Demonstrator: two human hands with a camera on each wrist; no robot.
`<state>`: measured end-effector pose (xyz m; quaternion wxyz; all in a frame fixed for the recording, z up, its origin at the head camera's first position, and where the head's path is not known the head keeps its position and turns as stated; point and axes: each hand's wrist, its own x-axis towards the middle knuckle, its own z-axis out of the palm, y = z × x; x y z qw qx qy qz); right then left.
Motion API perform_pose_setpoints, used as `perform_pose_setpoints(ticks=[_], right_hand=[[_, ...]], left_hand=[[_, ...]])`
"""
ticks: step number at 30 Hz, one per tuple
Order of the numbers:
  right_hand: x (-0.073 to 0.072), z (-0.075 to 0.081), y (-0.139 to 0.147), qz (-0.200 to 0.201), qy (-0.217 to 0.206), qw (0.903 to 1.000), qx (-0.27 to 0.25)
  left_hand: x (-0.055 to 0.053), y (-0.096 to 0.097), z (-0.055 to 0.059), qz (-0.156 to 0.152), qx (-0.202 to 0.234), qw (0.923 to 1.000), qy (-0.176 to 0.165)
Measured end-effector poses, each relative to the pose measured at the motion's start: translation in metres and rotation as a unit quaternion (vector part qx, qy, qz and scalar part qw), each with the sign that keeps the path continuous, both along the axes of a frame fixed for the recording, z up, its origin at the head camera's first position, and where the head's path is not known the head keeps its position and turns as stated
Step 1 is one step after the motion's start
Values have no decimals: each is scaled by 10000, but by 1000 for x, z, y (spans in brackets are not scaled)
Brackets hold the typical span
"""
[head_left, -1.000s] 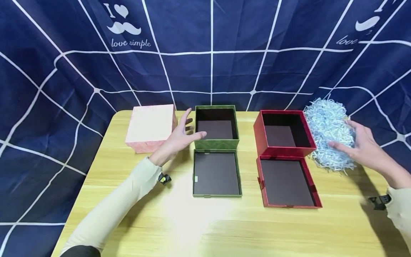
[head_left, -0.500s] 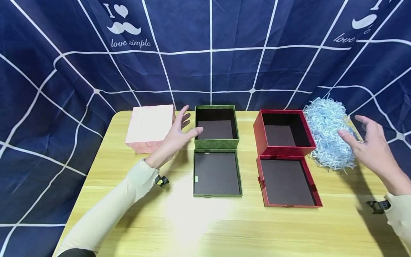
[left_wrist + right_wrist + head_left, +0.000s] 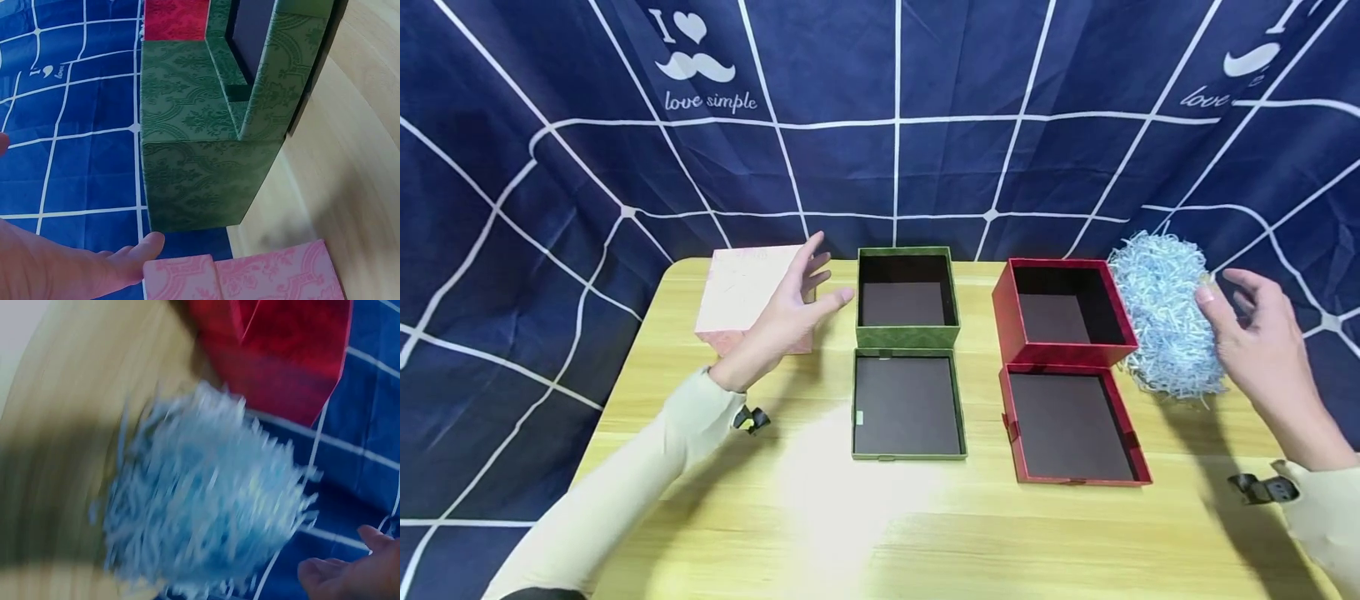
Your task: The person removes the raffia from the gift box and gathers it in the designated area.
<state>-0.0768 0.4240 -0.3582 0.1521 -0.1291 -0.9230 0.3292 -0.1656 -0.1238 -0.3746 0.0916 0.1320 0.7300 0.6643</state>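
My left hand [image 3: 778, 317] hovers over the right side of a closed pink box [image 3: 737, 287], fingers spread and nothing held. In the left wrist view its fingertips overlap the corner of the pink patterned box [image 3: 269, 275]. My right hand [image 3: 1262, 350] is at the right edge of a fluffy pile of light blue shredded paper [image 3: 1165, 317], its fingers loosely bent and holding nothing. The right wrist view shows the shredded paper [image 3: 206, 494] blurred, with the fingers [image 3: 337, 575] apart from it at the lower right.
In the middle stands a green box [image 3: 907, 336], uncovered, with its lid [image 3: 908, 404] lying inside-up in front. A red box [image 3: 1067, 354] and its upturned lid [image 3: 1071, 425] are left of the shredded paper. A blue gridded cloth [image 3: 947, 167] hangs behind the wooden table [image 3: 925, 533].
My left hand has moved left, away from the green box and over the pink one. The right hand has drawn back rightward off the shredded paper. Boxes and lids stay in place.
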Motion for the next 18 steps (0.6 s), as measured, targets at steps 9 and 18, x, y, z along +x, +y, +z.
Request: perform_pose_setpoints(ticks=[9,18], right_hand=[[1,6,-46,376,856,9840,-1519],[-13,14,-79,1328,1149,9168,-3587]], left_hand=[[8,-14,7,162,41,9997,199],[11,-26,11,274,183,9987,379]])
